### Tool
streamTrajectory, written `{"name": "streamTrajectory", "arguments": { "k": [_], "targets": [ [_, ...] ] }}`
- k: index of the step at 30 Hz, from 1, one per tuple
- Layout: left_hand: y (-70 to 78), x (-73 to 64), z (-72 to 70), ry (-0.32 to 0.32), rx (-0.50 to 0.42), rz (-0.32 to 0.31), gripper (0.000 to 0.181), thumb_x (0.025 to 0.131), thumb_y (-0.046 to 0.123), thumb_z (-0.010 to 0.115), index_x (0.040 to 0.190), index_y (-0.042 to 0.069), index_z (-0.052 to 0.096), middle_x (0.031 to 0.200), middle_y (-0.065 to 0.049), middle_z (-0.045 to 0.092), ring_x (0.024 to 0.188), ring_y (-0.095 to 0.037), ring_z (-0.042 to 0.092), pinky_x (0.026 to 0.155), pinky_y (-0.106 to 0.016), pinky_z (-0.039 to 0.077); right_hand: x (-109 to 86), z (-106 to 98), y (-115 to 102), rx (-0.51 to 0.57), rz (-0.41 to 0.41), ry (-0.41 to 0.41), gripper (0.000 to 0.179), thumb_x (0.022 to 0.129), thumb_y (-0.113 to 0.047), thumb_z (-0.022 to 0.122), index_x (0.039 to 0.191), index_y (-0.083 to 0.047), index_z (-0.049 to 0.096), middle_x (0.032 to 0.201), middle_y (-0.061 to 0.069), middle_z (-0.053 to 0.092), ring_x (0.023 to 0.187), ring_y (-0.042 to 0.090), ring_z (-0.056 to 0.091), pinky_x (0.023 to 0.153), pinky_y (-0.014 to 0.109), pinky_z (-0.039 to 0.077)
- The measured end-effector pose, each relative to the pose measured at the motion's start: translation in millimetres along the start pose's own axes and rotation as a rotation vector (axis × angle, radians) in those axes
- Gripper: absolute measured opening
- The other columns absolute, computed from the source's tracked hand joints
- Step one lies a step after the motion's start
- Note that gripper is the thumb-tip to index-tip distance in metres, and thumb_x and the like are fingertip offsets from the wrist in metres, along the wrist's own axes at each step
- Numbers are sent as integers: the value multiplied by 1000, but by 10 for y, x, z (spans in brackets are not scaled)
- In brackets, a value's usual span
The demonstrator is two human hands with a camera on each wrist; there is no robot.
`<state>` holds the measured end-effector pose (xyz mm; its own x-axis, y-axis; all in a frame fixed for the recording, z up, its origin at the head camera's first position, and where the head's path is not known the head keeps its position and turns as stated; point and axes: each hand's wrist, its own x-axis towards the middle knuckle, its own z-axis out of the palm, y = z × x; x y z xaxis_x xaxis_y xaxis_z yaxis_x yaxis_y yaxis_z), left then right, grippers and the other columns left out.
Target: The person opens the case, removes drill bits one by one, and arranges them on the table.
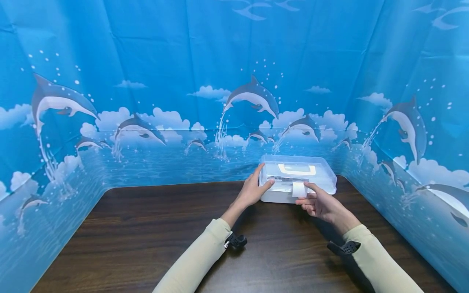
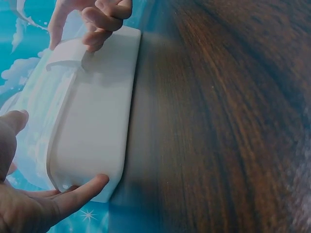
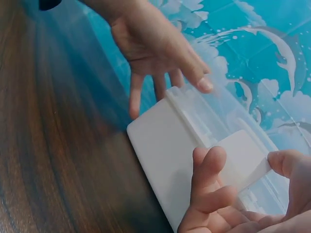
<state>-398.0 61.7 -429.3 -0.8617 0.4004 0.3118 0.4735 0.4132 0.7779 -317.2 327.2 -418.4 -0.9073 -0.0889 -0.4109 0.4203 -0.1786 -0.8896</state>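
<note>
R fingers (image 3: 208, 170) pinch wht latch (image 1: 299, 189); L fingers (image 2: 80, 198), straight & spread, touch box (image 1: 275, 197).

Pale cream, and plenty of it! Behind the left hand (image 1: 250, 189) ran the left sleeve (image 1: 199, 256), long, smooth, close to the arm, its cuff stopping right at the wrist. Behind the right hand (image 1: 326, 208) came its twin, the right sleeve (image 1: 381, 260), same colour, same snug cut. And then, black! A left strap (image 1: 239, 241) showed on the inner edge just behind that hand, perforated, something whitish beside it; the right strap (image 1: 349, 247) matched, dotted with little holes.
</note>
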Motion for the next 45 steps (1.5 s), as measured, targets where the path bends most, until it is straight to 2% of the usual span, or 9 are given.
{"name": "streamTrajectory", "arguments": {
  "k": [7, 16, 21, 26, 30, 34, 38, 41, 45],
  "targets": [
    [-15, -5, 12, -14, 9, -2, 82, 99, 56, 60, 165, 28, 19, 162, -12, 32, 145, -34, 35, 108, -59, 36, -15, -44, 10, 148, 47, -45, 68, 98, -58, 60, 125, 4, 53, 99, 15, 74, 74, 14, 70, 68, 23, 55],
    [-39, -20, 25, -16, 13, -4, 83, 98, 59, 60, 165, 31, 19, 159, -13, 35, 143, -34, 38, 106, -59, 38, -36, -89, 16, 172, 50, -87, 66, 99, -51, 62, 132, 5, 48, 106, 16, 73, 83, 17, 71, 78, 27, 56],
    [-44, -3, 23, -19, 11, 1, 83, 97, 61, 59, 164, 33, 19, 160, -13, 34, 143, -36, 37, 105, -61, 38, -56, -131, 10, 223, 65, -113, 59, 100, -40, 62, 134, 4, 43, 113, 17, 71, 89, 21, 70, 85, 32, 56],
    [-48, 10, 5, -15, 17, 3, 83, 98, 61, 59, 164, 33, 19, 160, -13, 34, 143, -35, 37, 105, -60, 39, -68, -142, -7, 246, 42, -201, 45, 102, -25, 56, 135, 3, 43, 122, 22, 68, 99, 27, 71, 96, 36, 51],
    [-56, 14, -1, -17, 12, 13, 82, 98, 59, 59, 164, 33, 19, 160, -13, 35, 143, -35, 38, 105, -60, 39, -83, -157, -13, 241, 15, -248, 39, 102, -12, 52, 137, -3, 39, 126, 23, 66, 106, 31, 69, 99, 38, 48],
    [-60, 7, -13, -17, 16, 6, 82, 98, 59, 60, 164, 33, 19, 159, -13, 36, 142, -35, 39, 105, -60, 39, -84, -180, -4, 227, 11, -273, 36, 101, -5, 52, 134, -4, 38, 124, 22, 67, 109, 32, 68, 103, 39, 43],
    [-64, 18, -11, -9, 19, 6, 82, 98, 58, 60, 164, 32, 19, 158, -14, 37, 142, -35, 39, 105, -60, 39, -58, -211, 13, 165, -6, -315, 25, 101, 3, 47, 125, 1, 48, 115, 20, 70, 106, 30, 70, 107, 41, 40],
    [-66, 26, -2, -9, 15, 7, 83, 98, 59, 60, 165, 31, 19, 158, -14, 37, 141, -36, 40, 104, -60, 40, -21, -230, 41, 61, -28, -334, 25, 98, 8, 45, 120, 2, 57, 110, 16, 72, 102, 26, 71, 103, 41, 45],
    [-61, 28, -14, -20, 15, 1, 83, 97, 60, 59, 165, 32, 19, 160, -13, 34, 142, -36, 38, 104, -61, 39, 30, -216, 84, -80, -74, -297, 30, 93, 11, 51, 120, 2, 59, 106, 12, 73, 97, 22, 72, 91, 38, 53]
  ]
}}
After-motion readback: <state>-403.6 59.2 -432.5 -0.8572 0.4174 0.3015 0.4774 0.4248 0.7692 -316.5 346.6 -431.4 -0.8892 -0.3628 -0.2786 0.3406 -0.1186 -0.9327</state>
